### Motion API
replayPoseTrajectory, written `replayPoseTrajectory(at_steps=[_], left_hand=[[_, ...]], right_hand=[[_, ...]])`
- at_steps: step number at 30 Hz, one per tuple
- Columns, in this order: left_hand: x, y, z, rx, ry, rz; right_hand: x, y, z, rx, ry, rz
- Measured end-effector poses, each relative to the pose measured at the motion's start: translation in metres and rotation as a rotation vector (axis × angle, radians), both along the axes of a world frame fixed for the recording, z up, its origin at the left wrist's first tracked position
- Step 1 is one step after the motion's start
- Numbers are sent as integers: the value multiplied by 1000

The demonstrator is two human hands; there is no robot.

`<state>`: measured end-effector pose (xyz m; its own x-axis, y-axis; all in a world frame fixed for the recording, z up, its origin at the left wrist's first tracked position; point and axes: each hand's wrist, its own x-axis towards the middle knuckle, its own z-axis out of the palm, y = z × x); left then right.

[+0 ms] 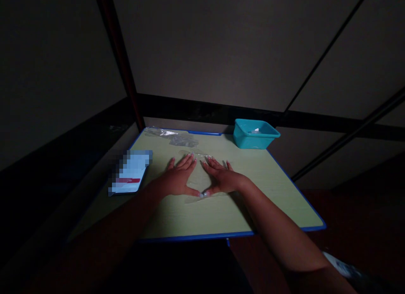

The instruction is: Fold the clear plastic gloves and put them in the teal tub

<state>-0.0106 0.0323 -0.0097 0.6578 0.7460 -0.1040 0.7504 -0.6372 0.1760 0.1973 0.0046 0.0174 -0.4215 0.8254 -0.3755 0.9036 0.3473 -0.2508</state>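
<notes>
The fingers (189, 159) of the left hand (177, 180) and right hand (225, 179) spread open, gripping nothing, pressed flat on a thin, clear plastic sheet (198, 176) mid-tabletop (281, 197). Crumpled, glossy plastic film (184, 140) lies beyond, a slab-like smartphone (131, 173) to the left, and a tapered turquoise tub (249, 141) at the far right corner.

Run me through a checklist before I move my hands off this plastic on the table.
1. Left hand open, resting on the clear plastic: ok.
2. Right hand open, fingers spread on the same plastic: ok.
3. Clear plastic fully uncovered: not ok, both hands cover part of it.
4. Other crumpled plastic apart from the hands: ok, towards the table's far left.
5. Phone apart from the left hand: ok.
6. Teal basket contents identified: cannot tell, too small and dim.
</notes>
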Motion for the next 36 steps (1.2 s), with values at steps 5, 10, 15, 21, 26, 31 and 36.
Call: replayPoseTrajectory(at_steps=[5,10,15,21,26,31,36], left_hand=[[1,0,-1,-78,53,-20],[0,-1,5,-98,82,-15],[-1,3,1,-94,82,-13],[2,4,4,-38,-22,89],[2,0,13,48,-96,38],[2,-3,18,151,-312,-139],[7,-10,18,69,-325,-234]], right_hand=[[7,3,3,-78,-74,-4],[20,6,10,-140,-166,2],[26,7,12,-134,-180,-9],[17,3,8,15,-27,-17],[5,1,-1,97,-37,-9],[9,9,-7,83,-163,-167],[16,14,-9,70,-166,-210]])
